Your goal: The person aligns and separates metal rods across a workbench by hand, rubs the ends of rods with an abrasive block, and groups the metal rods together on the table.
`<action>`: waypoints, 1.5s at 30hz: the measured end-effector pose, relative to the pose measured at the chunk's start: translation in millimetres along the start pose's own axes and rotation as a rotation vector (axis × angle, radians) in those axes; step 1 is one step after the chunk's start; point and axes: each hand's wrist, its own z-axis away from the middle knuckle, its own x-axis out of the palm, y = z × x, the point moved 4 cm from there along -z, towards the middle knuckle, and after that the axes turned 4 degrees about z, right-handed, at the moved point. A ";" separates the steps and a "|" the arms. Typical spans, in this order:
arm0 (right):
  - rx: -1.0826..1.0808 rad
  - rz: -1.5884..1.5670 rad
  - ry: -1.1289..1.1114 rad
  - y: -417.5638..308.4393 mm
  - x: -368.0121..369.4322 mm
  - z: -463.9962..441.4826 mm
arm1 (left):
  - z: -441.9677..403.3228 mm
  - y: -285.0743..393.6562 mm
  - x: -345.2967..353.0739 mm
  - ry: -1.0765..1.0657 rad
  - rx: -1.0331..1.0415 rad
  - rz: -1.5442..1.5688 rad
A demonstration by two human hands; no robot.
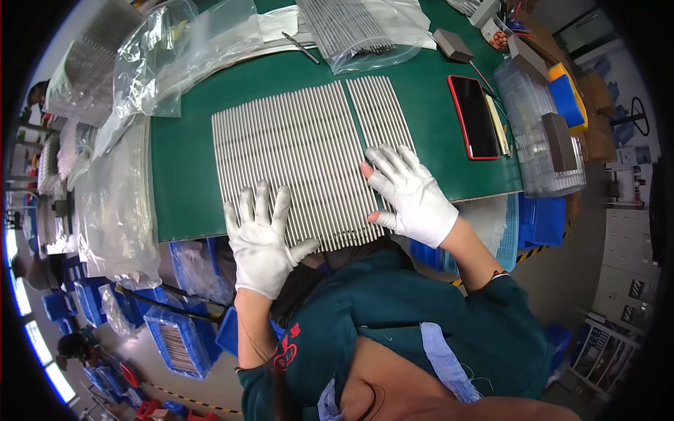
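Note:
Many thin metal rods (288,151) lie side by side in a wide sheet on the green table (184,175), their near ends at the table's front edge. A narrow gap parts them from a smaller group of rods (379,105) on the right. My left hand (261,238), in a white glove with greyed fingertips, rests flat with fingers spread over the near left part of the wide sheet. My right hand (414,193), gloved too but with two bare fingertips showing, lies spread over the near end of the smaller group, by the gap.
A red-edged phone (473,118) lies to the right, near clear plastic boxes (537,133) and a grey block (558,142). At the back, more rods (344,28) lie in a plastic bag. Plastic bags (116,203) cover the left side. Blue bins (181,337) stand below.

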 end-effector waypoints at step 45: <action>-0.092 -0.064 -0.120 -2.2 -7.4 45.2 | 0.5 -0.8 0.1 0.025 0.002 0.024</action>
